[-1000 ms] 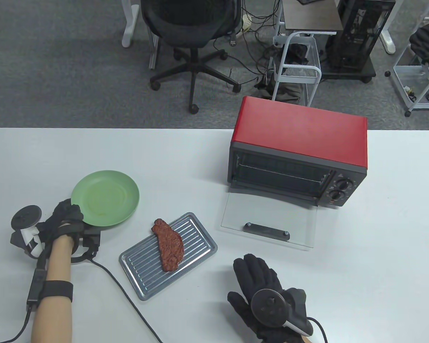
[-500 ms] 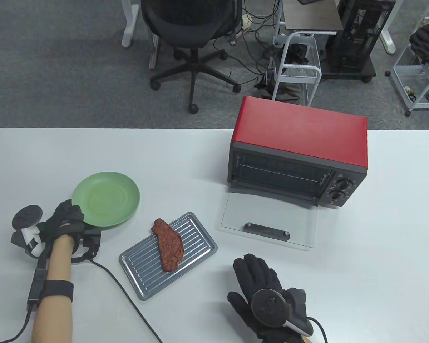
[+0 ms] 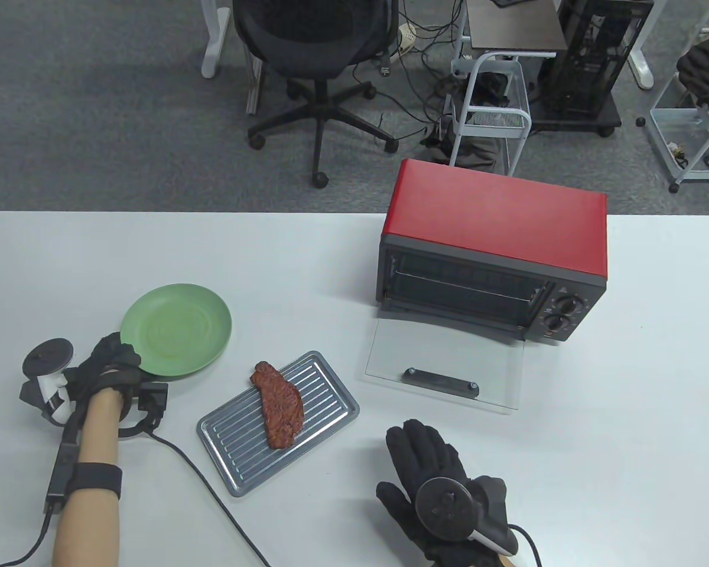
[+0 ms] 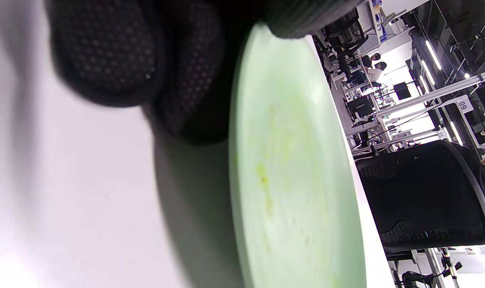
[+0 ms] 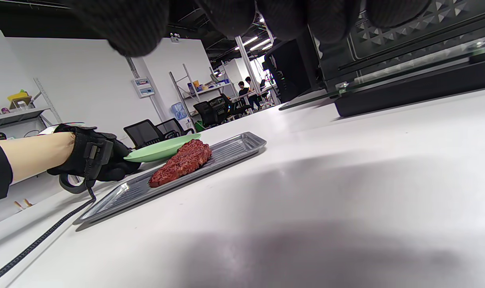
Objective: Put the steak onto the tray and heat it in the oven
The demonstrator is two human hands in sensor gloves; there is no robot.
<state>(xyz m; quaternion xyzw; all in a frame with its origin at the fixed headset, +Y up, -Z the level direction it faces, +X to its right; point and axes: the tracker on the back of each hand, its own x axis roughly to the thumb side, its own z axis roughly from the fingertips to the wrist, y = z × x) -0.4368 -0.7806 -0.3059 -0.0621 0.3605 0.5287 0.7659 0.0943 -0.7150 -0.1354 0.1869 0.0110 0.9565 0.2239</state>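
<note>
In the lower middle of the frame, the steak [image 3: 279,411] already lay on the tray [image 3: 331,407], the oven [image 3: 491,251] gaping unloaded, while the left hand [image 3: 109,369] pinched the plate [image 3: 177,328] and the right hand [image 3: 434,478] rested flat, its grip apart.

From my remote station: white bench [image 3: 307,266] in the foreground; grey carpet floor [image 3: 94,118] behind it, with a black swivel chair [image 3: 313,41], a white wire cart [image 3: 496,112], loose cables [image 3: 413,53] and a black rack [image 3: 591,53].
</note>
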